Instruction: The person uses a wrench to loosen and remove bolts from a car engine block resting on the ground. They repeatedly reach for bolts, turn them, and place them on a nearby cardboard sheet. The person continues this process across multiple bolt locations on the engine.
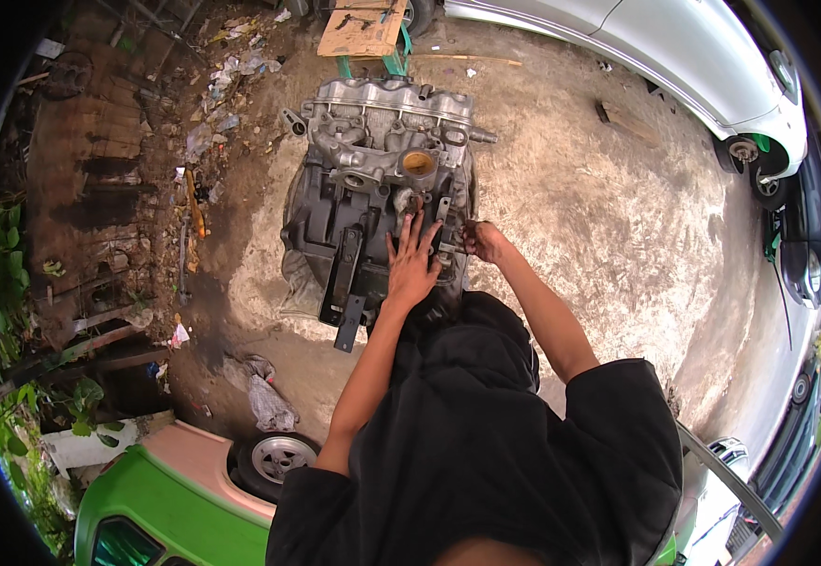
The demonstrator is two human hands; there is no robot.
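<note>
A greasy grey car engine sits on the ground in front of me, with its ribbed silver valve cover at the far side. A round port with an orange-brown inside shows near its middle. My left hand lies on the engine with its fingers spread, just below that port. At the engine's right side, the fingers of my right hand are curled together against a part. Whatever they pinch is too small and hidden to name. A dark metal bracket sticks out at the engine's near left.
Beyond the engine stands a green-legged table with a wooden top and tools on it. A silver car is at the far right. A wood block and a crumpled cloth lie on the ground. Near left is a green car.
</note>
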